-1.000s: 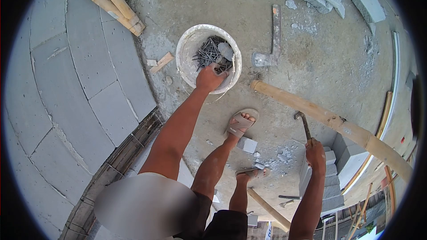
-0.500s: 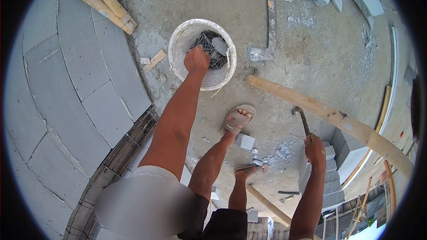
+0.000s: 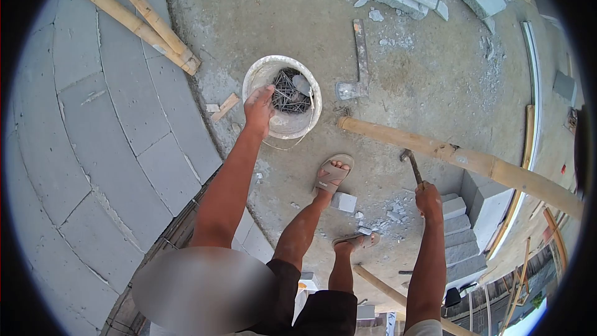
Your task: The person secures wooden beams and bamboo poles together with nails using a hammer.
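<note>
The left hand [image 3: 259,111] is being held at the 8 o'clock side of a round, whitish, smeared plastic bucket [image 3: 291,126], which is being seen just toward 11 o'clock from the view's centre. The left forearm is being angled upward from 7 o'clock; the fingers are being held close together, partly bent, and whether anything is being pinched cannot be told. Grey, thin metal nails [image 3: 287,98] are being contained in the bucket. By the right hand [image 3: 428,200], closed in a fist at 4 o'clock, a brown-handled, dark-headed hammer [image 3: 415,171] is being gripped, its head being pointed toward 11 o'clock.
</note>
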Demonstrator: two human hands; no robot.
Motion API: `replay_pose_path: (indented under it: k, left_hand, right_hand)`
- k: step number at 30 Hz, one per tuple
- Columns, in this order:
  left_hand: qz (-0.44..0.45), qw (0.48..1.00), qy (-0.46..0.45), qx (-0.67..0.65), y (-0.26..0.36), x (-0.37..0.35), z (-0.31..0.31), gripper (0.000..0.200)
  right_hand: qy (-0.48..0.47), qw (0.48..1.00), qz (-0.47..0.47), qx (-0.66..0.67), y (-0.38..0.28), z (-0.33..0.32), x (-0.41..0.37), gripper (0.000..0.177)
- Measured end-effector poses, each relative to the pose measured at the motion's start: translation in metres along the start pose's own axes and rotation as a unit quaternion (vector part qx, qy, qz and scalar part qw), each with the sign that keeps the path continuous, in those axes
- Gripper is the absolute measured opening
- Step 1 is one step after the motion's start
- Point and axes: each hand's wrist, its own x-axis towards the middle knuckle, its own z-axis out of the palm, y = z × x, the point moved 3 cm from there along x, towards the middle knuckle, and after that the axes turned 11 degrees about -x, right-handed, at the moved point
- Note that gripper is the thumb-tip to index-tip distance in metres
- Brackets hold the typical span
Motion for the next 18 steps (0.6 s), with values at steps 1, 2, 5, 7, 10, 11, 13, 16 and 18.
replay_pose_path:
  k: [1, 2, 5, 7, 10, 11, 13, 16, 18]
  left_hand:
    - [-0.018, 1.000, -0.011, 0.000, 0.008, -0.014, -0.001, 0.017]
    - [-0.043, 0.999, -0.031, 0.000, 0.016, -0.028, -0.001, 0.017]
    - [-0.046, 0.986, -0.087, 0.138, 0.034, -0.083, 0.007, 0.013]
    - [-0.011, 0.940, -0.137, 0.311, 0.035, -0.117, -0.003, 0.016]
    - [-0.014, 0.902, -0.206, 0.380, 0.040, -0.183, -0.020, 0.013]
    - [-0.052, 0.898, -0.212, 0.382, 0.038, -0.195, -0.036, 0.016]
    - [-0.087, 0.898, -0.195, 0.385, 0.039, -0.236, -0.042, 0.021]
    - [-0.125, 0.877, -0.126, 0.447, 0.028, -0.262, -0.060, 0.014]
    - [-0.044, 0.699, -0.245, 0.670, 0.028, -0.273, -0.053, 0.029]
  right_hand:
    - [-0.006, 1.000, -0.010, 0.011, 0.005, 0.009, 0.003, 0.022]
    - [0.020, 1.000, 0.000, 0.004, 0.016, 0.027, 0.008, 0.024]
    - [0.014, 0.995, 0.072, 0.061, 0.010, 0.044, -0.054, 0.033]
    - [-0.009, 0.987, 0.085, 0.135, 0.000, 0.053, -0.111, 0.039]
    - [0.002, 0.972, 0.060, 0.229, -0.008, 0.047, -0.212, 0.028]
    - [-0.018, 0.985, 0.003, 0.169, -0.007, 0.039, -0.241, 0.028]
    - [-0.073, 0.993, -0.071, 0.057, 0.000, 0.049, -0.271, 0.023]
    - [-0.048, 0.961, -0.237, -0.135, 0.021, 0.149, -0.250, 0.022]
    - [0.019, 0.898, -0.420, -0.133, 0.029, 0.170, -0.212, 0.020]
